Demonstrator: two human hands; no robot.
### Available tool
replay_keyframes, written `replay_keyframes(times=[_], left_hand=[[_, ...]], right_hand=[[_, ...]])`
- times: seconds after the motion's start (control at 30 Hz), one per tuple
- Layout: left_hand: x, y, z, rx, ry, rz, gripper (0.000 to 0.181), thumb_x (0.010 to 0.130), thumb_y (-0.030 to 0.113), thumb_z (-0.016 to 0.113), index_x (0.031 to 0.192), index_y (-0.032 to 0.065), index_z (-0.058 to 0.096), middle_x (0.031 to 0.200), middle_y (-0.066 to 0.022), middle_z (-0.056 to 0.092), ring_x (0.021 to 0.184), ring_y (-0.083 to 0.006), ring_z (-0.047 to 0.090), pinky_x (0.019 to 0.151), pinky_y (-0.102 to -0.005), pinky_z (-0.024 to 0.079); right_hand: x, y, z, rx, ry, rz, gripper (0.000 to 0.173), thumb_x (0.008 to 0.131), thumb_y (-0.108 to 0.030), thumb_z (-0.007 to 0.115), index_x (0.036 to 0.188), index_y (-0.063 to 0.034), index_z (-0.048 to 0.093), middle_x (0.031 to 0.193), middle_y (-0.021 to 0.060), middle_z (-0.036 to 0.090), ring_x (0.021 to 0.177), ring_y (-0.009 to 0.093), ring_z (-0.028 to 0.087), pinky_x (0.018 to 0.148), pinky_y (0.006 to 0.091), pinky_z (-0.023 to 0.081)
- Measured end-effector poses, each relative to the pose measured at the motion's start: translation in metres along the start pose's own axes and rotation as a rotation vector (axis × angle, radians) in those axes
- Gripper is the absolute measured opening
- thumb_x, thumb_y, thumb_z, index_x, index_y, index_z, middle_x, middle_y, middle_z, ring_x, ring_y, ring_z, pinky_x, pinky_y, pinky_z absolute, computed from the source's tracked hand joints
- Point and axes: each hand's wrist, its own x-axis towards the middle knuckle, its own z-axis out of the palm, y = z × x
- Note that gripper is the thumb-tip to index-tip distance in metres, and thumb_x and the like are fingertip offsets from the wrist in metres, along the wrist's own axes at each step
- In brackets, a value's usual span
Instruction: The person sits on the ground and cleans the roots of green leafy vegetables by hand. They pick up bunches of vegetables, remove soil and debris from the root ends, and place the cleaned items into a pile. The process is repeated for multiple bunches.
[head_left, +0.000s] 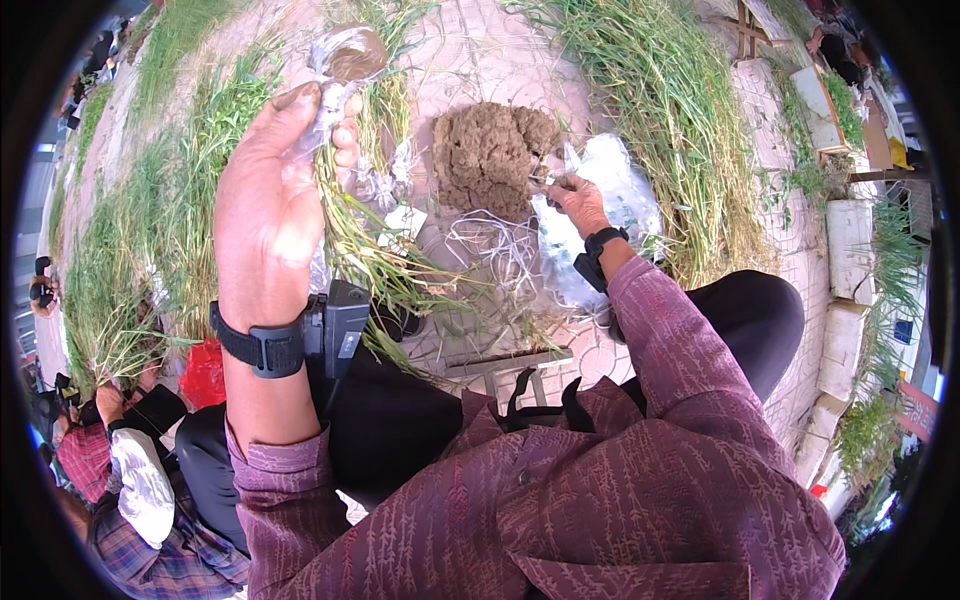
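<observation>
My left hand (281, 180) is raised close to the camera, closed around the neck of a clear plastic bag (349, 56) with brown soil in its bulging end. Green stems (367, 247) hang from below that hand. A block of moist brown soil (484, 157) lies on the paving in front of me. At its right edge is my right hand (577, 201), fingers pinched at a small thing too little to make out. White and clear plastic bags (630, 195) lie under and beside my right wrist. Loose white plastic strips (495, 244) are heaped just below the soil.
Long bundles of cut grass-like plants (660, 112) lie at the right, more (202, 180) at the left. A white card (405, 225) lies near the strips. A red plastic bag (202, 373) and people with plants are at the lower left. White boxes (851, 247) line the right.
</observation>
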Motion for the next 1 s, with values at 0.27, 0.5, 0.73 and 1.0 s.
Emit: replay_keyframes(times=[0.27, 0.5, 0.73, 1.0], left_hand=[[0.0, -0.012, 0.007, 0.05, -0.239, -0.036, 0.015, 0.091, 0.005, 0.053, 0.103, -0.0011, 0.048, 0.092, -0.0161, 0.06, 0.074, -0.0198, 0.056, 0.064, -0.0288, 0.047], [0.008, -0.035, 0.033, 0.066, -0.499, -0.056, 0.021, 0.089, 0.005, 0.052, 0.109, -0.0034, 0.052, 0.091, -0.0114, 0.061, 0.074, -0.0184, 0.059, 0.067, -0.0302, 0.047], [0.006, -0.073, 0.076, 0.111, -0.614, -0.157, 0.02, 0.088, 0.009, 0.058, 0.105, 0.0005, 0.055, 0.088, -0.0077, 0.06, 0.075, -0.0175, 0.058, 0.066, -0.028, 0.045], [0.023, -0.098, 0.087, 0.092, -0.437, -0.204, 0.017, 0.089, 0.008, 0.055, 0.104, 0.0009, 0.052, 0.091, -0.012, 0.062, 0.078, -0.0196, 0.06, 0.066, -0.0295, 0.047]], right_hand=[[-0.066, -0.164, -0.092, 0.326, -0.255, -0.128, 0.009, 0.085, -0.002, 0.06, 0.093, -0.0061, 0.058, 0.073, -0.0002, 0.057, 0.055, 0.009, 0.051, 0.051, 0.0242, 0.045], [-0.114, -0.233, -0.111, 0.192, -0.212, -0.288, 0.015, 0.087, -0.005, 0.058, 0.102, -0.0031, 0.061, 0.084, 0.0025, 0.066, 0.052, 0.003, 0.047, 0.045, 0.0173, 0.035], [-0.125, -0.247, -0.07, 0.085, -0.197, -0.384, 0.011, 0.087, -0.011, 0.064, 0.096, -0.0056, 0.068, 0.075, -0.0048, 0.062, 0.055, 0.001, 0.046, 0.047, 0.0186, 0.038], [-0.123, -0.248, -0.072, 0.285, -0.207, -0.38, 0.019, 0.088, -0.01, 0.061, 0.106, -0.0038, 0.063, 0.069, -0.0049, 0.058, 0.053, 0.002, 0.045, 0.046, 0.0199, 0.036]])
